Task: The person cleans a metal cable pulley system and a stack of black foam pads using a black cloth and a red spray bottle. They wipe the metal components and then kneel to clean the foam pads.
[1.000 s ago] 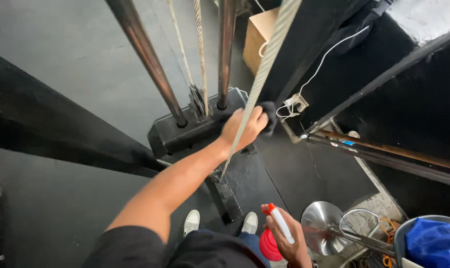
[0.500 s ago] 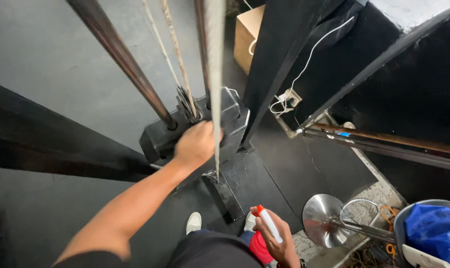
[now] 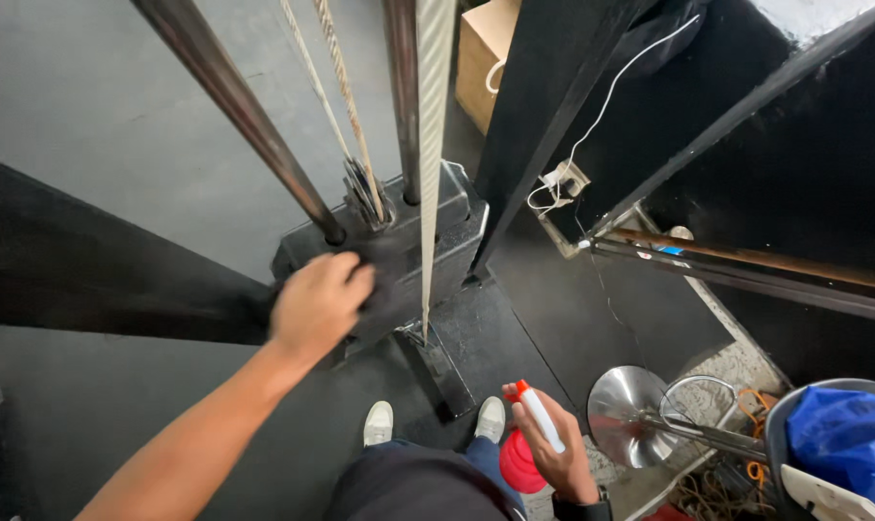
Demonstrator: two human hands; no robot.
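My left hand (image 3: 317, 301) rests with curled fingers on the near left corner of a black weight stack (image 3: 447, 217), blurred by motion. It seems to press a dark cloth, mostly hidden under the fingers. Two steel guide rods (image 3: 235, 96), twisted cables (image 3: 336, 106) and a pale woven strap (image 3: 432, 145) rise from the stack. My right hand (image 3: 561, 455) hangs low by my hip and grips a spray bottle (image 3: 537, 425) with a white neck, orange tip and red body.
My white shoes (image 3: 378, 423) stand on the black floor before the machine base. A cardboard box (image 3: 481, 48) sits behind a black post. A white cord runs to a socket (image 3: 565, 179). A round steel base (image 3: 630, 405) and a bin with blue fabric (image 3: 843, 434) are at the right.
My left hand has slid from the right side of the stack's top across to its near left corner. The right hand with the bottle has stayed low.
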